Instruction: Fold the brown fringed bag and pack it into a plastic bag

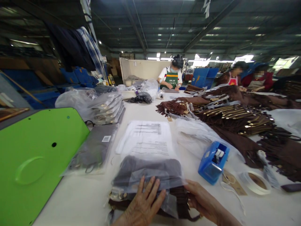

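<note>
In front of me lies a brown fringed handbag [180,196], partly covered by a clear plastic bag [150,169]. My left hand [147,201] rests flat on the plastic, fingers spread. At the right edge my right hand [199,197] has its thumb on top and its other fingers curled at the side, gripping the plastic bag's edge. A dark strap loops out below that hand. Just beyond the handbag, a stack of printed clear plastic bags [150,135] lies flat on the white table [77,201].
A blue tape dispenser [213,163] and a tape roll [256,183] stand right. Brown fringed bags [235,119] pile behind them. A green machine panel [42,157] borders the left, beside packed bags [94,150]. A co-worker [172,77] stands across the table; two people sit far right.
</note>
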Motion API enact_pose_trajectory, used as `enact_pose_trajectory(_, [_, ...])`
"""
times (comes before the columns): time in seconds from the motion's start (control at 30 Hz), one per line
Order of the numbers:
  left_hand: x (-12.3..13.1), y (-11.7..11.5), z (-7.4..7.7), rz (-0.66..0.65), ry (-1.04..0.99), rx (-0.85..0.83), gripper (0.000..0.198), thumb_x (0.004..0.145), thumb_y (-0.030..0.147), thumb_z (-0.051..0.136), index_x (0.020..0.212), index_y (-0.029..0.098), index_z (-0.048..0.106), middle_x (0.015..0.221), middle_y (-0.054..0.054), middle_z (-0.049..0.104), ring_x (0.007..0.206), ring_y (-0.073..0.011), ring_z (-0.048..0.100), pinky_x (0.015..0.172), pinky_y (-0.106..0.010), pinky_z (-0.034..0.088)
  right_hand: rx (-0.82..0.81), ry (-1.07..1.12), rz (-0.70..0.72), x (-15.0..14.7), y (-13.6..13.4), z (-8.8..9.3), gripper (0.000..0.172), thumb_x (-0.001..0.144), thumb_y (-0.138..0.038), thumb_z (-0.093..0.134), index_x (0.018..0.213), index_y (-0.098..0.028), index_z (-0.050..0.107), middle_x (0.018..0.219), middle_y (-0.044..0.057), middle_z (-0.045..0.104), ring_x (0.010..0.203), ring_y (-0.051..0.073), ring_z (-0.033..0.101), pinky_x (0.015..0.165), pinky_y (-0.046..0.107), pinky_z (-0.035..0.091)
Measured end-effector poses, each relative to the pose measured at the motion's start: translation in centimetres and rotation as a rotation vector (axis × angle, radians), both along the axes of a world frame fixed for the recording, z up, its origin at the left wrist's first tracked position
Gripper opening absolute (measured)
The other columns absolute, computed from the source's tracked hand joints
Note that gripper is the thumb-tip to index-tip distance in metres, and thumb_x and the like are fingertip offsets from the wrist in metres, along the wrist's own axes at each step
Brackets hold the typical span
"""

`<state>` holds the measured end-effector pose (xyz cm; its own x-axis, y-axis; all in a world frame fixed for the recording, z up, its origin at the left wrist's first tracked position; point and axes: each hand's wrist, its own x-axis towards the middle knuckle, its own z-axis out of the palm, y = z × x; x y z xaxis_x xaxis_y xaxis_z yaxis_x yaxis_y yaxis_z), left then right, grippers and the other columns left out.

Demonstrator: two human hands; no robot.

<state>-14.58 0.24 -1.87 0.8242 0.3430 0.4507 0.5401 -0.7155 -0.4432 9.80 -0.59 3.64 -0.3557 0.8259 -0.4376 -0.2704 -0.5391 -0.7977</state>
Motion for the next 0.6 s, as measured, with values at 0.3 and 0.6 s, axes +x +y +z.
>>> enact_pose_trajectory(0.3, [0.5, 1.4, 0.6, 0.063, -0.069, 0.006, 0.052, 0.08, 0.004, 0.038, 0.131, 0.009, 0.036, 0.144, -0.028, 0.02, 0.127, -0.0411, 0.033, 0.095, -0.067, 0.028, 0.248, -0.256, -0.027, 1.4, -1.2, -0.8, 0.034, 0.073, -0.047, 0.064, 0.069, -0.014, 0.063, 0.061, -0.002, 0.054, 0.057, 0.007, 0.046, 0.055, 0.019, 0.035])
enact_pose_trajectory(0.6, [1.7, 2.7, -0.2, 0.028, -0.192, 0.079, 0.038, 0.088, 0.018, 0.038, 0.125, 0.011, 0.044, 0.135, -0.024, 0.04, 0.122, -0.036, 0.042, 0.1, -0.064, 0.023, 0.106, -0.4, -0.332, -0.2, -3.5, -6.7, 0.049, 0.062, -0.068, 0.058, 0.073, -0.021, 0.047, 0.054, -0.005, 0.051, 0.048, 0.01, 0.05, 0.047, 0.021, 0.037])
